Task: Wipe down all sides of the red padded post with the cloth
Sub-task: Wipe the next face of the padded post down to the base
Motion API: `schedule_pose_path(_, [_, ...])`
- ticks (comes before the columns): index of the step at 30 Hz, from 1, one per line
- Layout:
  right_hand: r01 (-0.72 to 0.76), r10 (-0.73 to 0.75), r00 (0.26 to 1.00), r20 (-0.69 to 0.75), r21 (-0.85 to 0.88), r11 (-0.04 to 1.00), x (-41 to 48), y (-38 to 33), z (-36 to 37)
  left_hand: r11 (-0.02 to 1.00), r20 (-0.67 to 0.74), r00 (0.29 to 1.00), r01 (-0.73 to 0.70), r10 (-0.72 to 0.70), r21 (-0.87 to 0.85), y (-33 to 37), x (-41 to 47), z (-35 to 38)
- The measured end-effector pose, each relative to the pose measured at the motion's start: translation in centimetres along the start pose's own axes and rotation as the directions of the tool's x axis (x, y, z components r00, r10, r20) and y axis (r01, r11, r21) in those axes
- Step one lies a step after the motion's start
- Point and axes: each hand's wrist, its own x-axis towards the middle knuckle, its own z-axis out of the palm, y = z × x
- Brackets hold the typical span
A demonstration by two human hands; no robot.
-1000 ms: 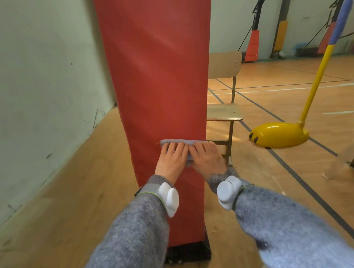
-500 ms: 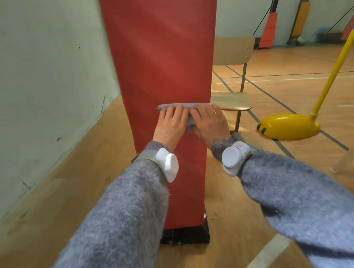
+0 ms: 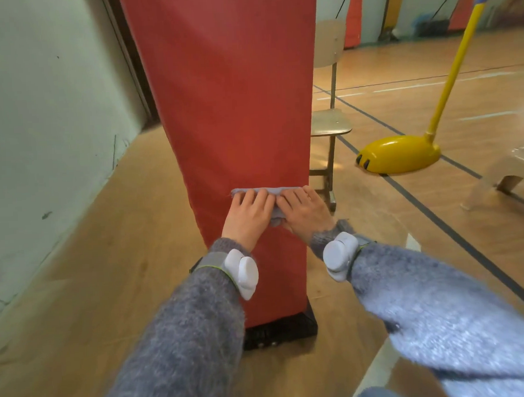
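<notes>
While the left hand [image 3: 249, 217] and right hand [image 3: 305, 214] lie side by side with fingers flat, pressing the cloth [image 3: 269, 192] low against the near face of the red padded post [image 3: 229, 94], this face seems mid-wipe, and the next stroke calls for even pressure from both palms.

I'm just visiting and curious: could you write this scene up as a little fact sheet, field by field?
Place: gym hall with a wooden floor, pale wall on the left
Being cleaned: red padded post, upright on a black base
Tool: grey-blue cloth, pressed flat against the post's near face, low down
Left hand: fingers straight, pressing the cloth
Right hand: the same, right beside the left one
Behind the post: wooden chair, partly hidden
Further right: yellow pole on a yellow base
</notes>
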Motion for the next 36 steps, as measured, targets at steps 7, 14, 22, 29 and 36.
schedule_pose_path(7, [0.061,-0.054,0.996,0.074,-0.092,0.994,1.6,1.2,-1.5,0.998,-0.085,0.996,0.014,-0.009,0.061,-0.4,0.9,-0.1])
schedule_pose_path(14, [-0.02,-0.003,0.995,-0.101,-0.231,0.973,5.8,3.8,-2.1,0.997,-0.322,0.945,0.073,-0.06,0.028,-4.1,5.4,-1.4])
schedule_pose_path(22, [-0.224,0.217,0.974,-0.057,-0.18,0.958,2.5,0.6,-1.2,0.999,-0.328,0.945,-0.017,0.006,-0.03,-2.6,3.1,-0.1])
schedule_pose_path(29, [-0.103,0.119,0.985,0.127,-0.127,0.987,-2.0,-2.7,-0.7,0.996,-0.183,0.979,-0.091,0.087,-0.016,-0.5,-2.5,0.8])
schedule_pose_path(36, [0.035,-0.036,0.999,-0.011,-0.125,0.992,4.0,-1.2,-0.9,0.998,-0.194,0.979,-0.05,0.055,0.029,-5.0,-0.7,-2.0])
